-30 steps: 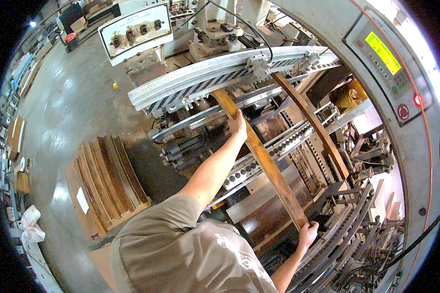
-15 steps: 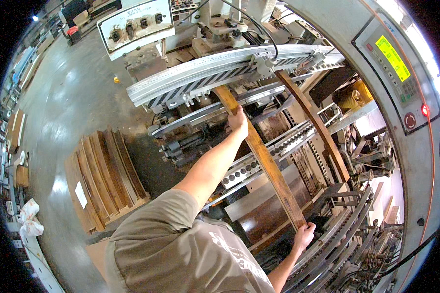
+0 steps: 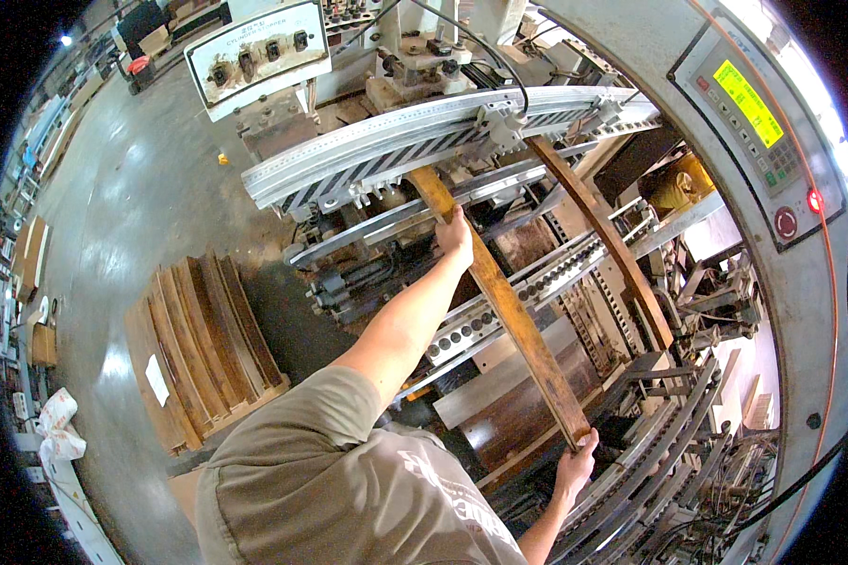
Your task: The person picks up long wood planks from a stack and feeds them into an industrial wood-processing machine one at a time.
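A long, flat wooden board lies slantwise across the rails of a machine, its far end reaching the grey ruled crossbar. My left hand grips it near that far end, fingers wrapped over the edge. At the near end my right hand is closed round the board's tip. Farther right, a second, darker wooden board rests on the same rails, roughly alongside, with no hand on it.
A stack of curved wooden pieces sits on the floor to the left. On the right frame is a control panel with a lit screen and a red button. A switch box stands at the far left of the machine. Curved metal rails run at lower right.
Both hands still hold the board, whose place on the rails is nearly the same. My right hand has shifted slightly to the left. The whole view has moved a little.
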The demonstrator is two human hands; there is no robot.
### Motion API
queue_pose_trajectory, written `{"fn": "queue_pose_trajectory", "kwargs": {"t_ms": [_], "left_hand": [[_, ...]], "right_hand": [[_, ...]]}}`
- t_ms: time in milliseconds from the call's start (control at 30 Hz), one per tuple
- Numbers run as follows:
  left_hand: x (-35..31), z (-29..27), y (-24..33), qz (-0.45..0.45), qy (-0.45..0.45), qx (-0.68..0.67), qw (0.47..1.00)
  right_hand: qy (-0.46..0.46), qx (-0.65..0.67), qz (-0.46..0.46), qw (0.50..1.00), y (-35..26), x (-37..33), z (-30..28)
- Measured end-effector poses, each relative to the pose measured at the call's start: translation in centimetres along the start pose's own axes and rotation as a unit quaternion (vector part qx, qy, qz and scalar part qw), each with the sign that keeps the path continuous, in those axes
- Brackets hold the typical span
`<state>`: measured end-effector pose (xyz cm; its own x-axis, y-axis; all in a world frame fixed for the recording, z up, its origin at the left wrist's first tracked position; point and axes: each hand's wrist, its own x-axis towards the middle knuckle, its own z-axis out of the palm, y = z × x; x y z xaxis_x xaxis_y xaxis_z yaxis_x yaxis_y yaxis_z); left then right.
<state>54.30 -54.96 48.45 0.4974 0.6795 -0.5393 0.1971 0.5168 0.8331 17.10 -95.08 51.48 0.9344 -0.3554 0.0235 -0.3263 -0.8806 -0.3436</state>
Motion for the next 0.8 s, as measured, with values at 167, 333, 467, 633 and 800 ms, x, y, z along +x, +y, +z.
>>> {"fn": "queue_pose_trajectory", "kwargs": {"t_ms": [167, 333, 467, 633, 800], "left_hand": [[0.2, 0.4, -0.5, -0.031, -0.018, 0.033, 0.999], [2.3, 0.3, -1.5, -0.012, 0.007, -0.004, 1.000], [2.4, 1.5, -2.5, -0.041, -0.032, -0.022, 0.998], [7.7, -3.4, -2.6, 0.024, -0.090, -0.120, 0.988], [2.4, -9.6, -4.1, -0.106, -0.310, -0.212, 0.921]], "right_hand": [[0.007, -0.015, 0.005, 1.000, 1.3, 0.2, 0.4], [-0.022, 0.011, -0.017, 1.000, 0.6, 0.9, -0.5], [0.029, 0.011, -0.071, 0.997, 0.5, 1.2, -1.5], [-0.094, 0.120, -0.132, 0.979, -2.0, 3.6, -1.8], [-0.298, 0.118, -0.115, 0.940, -1.9, 0.0, -4.3]]}}
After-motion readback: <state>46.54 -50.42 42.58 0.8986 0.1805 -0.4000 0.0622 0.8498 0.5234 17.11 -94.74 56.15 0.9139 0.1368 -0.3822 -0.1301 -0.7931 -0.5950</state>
